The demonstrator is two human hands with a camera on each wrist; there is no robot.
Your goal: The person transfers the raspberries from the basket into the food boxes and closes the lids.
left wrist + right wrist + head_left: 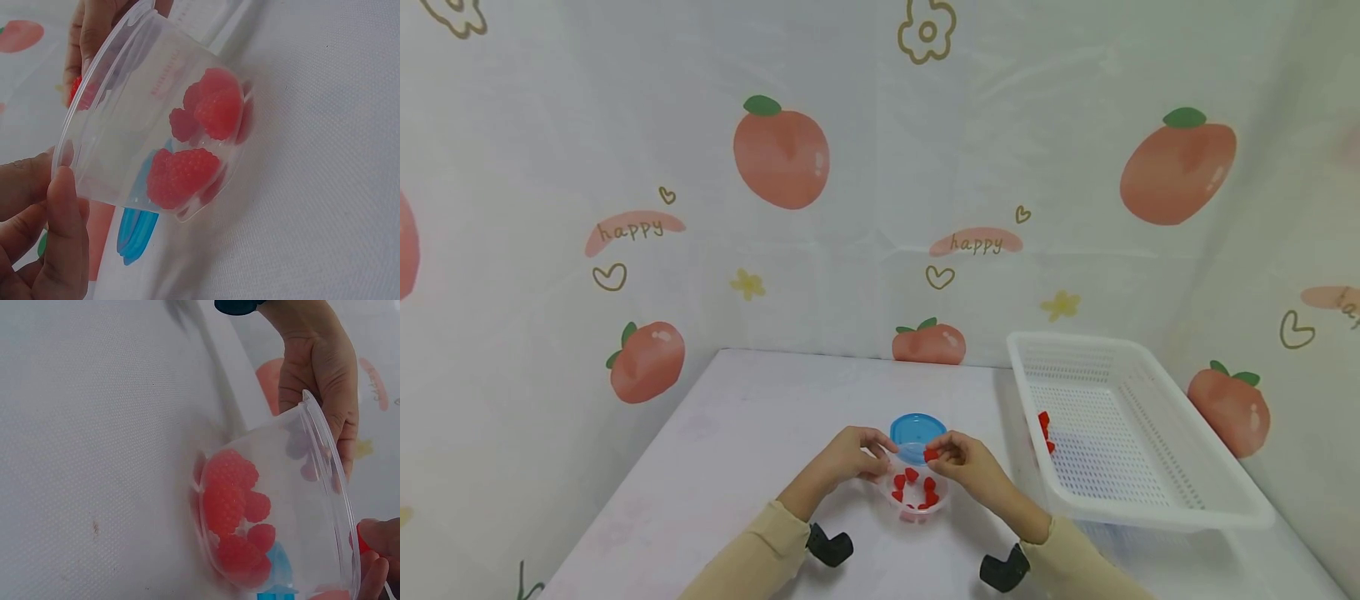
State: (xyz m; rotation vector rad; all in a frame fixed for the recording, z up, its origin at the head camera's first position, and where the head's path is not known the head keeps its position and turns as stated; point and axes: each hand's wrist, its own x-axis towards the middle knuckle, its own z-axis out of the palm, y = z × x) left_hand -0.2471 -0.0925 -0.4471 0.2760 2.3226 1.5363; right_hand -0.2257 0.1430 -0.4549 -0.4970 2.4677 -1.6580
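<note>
A clear round plastic tub (914,515) stands on the table with several red raspberries (194,172) lying on its bottom. My left hand (859,454) pinches the tub's rim between thumb and fingers, on its left side. At the opposite side of the rim, my right hand (968,468) holds one raspberry (931,455) between thumb and fingertips. In the right wrist view that raspberry (362,539) shows only partly, right at the rim. Just behind the tub lies a round blue lid (917,427).
To the right stands a large white perforated basket (1157,512), with a few red raspberries (1046,432) against its left wall. The white table (700,467) meets a patterned cloth backdrop (850,275) at its back and left edges.
</note>
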